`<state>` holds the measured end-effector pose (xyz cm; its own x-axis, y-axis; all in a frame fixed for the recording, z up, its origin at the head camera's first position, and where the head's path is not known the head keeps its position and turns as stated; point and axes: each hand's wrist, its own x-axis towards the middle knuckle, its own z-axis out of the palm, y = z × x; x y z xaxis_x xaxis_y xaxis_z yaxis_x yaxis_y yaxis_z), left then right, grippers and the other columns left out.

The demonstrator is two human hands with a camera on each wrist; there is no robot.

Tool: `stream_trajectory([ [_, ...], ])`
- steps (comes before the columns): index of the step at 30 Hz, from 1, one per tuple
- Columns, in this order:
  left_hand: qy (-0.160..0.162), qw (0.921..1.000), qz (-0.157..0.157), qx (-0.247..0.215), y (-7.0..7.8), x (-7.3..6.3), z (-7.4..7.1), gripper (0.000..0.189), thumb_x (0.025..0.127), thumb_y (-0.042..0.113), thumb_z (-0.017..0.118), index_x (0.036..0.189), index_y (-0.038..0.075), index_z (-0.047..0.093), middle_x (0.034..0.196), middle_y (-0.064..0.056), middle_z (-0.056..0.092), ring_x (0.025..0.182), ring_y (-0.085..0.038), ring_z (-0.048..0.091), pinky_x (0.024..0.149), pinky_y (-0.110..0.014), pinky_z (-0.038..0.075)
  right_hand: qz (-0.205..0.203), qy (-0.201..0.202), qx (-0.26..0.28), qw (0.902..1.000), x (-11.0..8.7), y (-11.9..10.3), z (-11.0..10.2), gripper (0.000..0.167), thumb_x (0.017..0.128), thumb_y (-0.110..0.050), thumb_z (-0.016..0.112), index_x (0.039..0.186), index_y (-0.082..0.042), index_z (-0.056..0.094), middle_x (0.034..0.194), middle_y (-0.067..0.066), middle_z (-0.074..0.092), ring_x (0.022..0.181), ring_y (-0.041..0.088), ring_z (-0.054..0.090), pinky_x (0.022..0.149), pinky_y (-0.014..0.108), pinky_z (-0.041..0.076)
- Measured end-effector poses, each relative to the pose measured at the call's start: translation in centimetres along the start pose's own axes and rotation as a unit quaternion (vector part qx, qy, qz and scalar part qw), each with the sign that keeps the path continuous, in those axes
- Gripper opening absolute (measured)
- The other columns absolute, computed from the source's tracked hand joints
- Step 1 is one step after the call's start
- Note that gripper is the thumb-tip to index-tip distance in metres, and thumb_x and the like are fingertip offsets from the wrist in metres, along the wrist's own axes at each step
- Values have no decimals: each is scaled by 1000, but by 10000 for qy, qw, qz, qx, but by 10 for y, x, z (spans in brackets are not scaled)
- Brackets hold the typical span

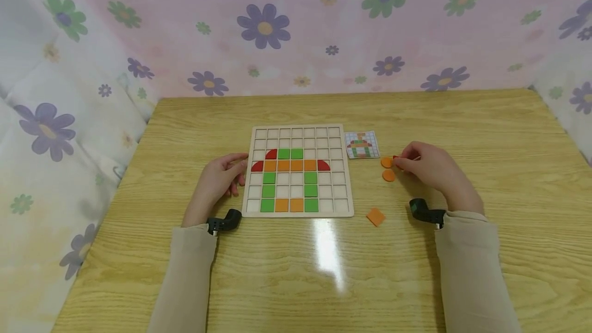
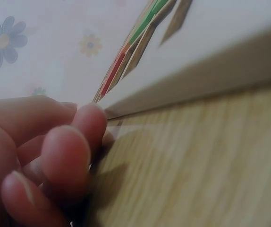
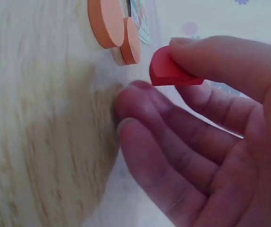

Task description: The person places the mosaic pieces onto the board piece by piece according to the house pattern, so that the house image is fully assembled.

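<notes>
My right hand [image 1: 431,168] pinches a red quarter-round tile [image 3: 163,67] between thumb and index finger, just above the table. Its other fingers curl loosely below the tile in the right wrist view. Close to its fingertips lie two orange round tiles, one [image 1: 386,162] behind the other [image 1: 389,175]. My left hand [image 1: 215,180] rests beside the left edge of a wooden grid board [image 1: 283,191], fingers loosely bent and fingertips right at the rim. On the board, green tiles [image 1: 311,190], orange square tiles [image 1: 290,165] and red quarter-round tiles [image 1: 324,165] fill several cells.
A small pattern card [image 1: 363,145] lies against the board's upper right edge. One loose orange square tile [image 1: 376,217] is right of the board's lower corner. Behind the wooden table [image 1: 277,271] hangs a flowered cloth [image 1: 296,24].
</notes>
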<state>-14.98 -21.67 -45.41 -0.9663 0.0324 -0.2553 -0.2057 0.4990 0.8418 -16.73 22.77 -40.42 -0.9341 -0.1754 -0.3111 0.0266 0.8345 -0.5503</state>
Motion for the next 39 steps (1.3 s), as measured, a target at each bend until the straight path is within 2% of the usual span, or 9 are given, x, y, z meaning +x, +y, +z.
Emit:
stream_trajectory([
  [3, -6, 10000, 45, -28, 1, 0, -1, 39, 88, 45, 51, 122, 26, 54, 69, -11, 60, 48, -25, 55, 39, -33, 44, 13, 174, 155, 9997, 1, -1, 1, 41, 86, -48, 52, 98, -9, 53, 86, 8, 60, 74, 21, 55, 63, 31, 43],
  [8, -18, 10000, 44, -4, 2, -1, -1, 39, 88, 44, 51, 122, 26, 54, 69, -11, 60, 47, -25, 55, 39, -33, 44, 0, 607, 273, 9978, 3, -7, 3, 42, 86, -49, 51, 100, -10, 52, 89, 7, 61, 74, 20, 57, 65, 32, 42],
  [15, 9, 10000, 36, 20, 1, -1, -1, 40, 88, 45, 51, 122, 26, 54, 69, -10, 60, 46, -23, 54, 39, -32, 43, -167, 686, 344, 9969, 5, -17, 10, 43, 87, -48, 49, 104, -8, 51, 88, 9, 61, 75, 21, 57, 65, 33, 41],
  [23, 22, 10000, -36, -42, 2, -1, -1, 39, 87, 47, 51, 121, 29, 54, 70, -11, 60, 48, -24, 54, 39, -31, 43, -386, 1373, 425, 9889, 8, -25, 20, 37, 88, -44, 50, 110, -15, 55, 85, 8, 61, 68, 21, 56, 59, 33, 42],
  [27, 13, 10000, -17, -40, 2, -1, -1, 38, 87, 47, 51, 121, 29, 54, 70, -11, 60, 48, -25, 54, 40, -32, 43, -409, 1475, 515, 9869, 8, -25, 21, 37, 89, -42, 50, 112, -15, 57, 86, 8, 62, 67, 21, 56, 57, 33, 42],
  [32, 32, 10000, 1, -47, 2, 0, -1, 38, 87, 46, 51, 121, 28, 54, 70, -11, 60, 48, -26, 54, 40, -33, 43, -388, 1578, 682, 9843, 10, -26, 22, 37, 90, -42, 48, 113, -15, 59, 88, 7, 62, 71, 20, 57, 62, 31, 43],
  [39, 64, 10000, -7, -60, 1, 0, 0, 37, 87, 45, 52, 120, 28, 55, 69, -11, 60, 48, -25, 54, 40, -33, 43, -444, 1469, 973, 9834, 16, -29, 26, 36, 87, -38, 55, 116, -16, 58, 93, 5, 63, 71, 18, 59, 63, 30, 46],
])
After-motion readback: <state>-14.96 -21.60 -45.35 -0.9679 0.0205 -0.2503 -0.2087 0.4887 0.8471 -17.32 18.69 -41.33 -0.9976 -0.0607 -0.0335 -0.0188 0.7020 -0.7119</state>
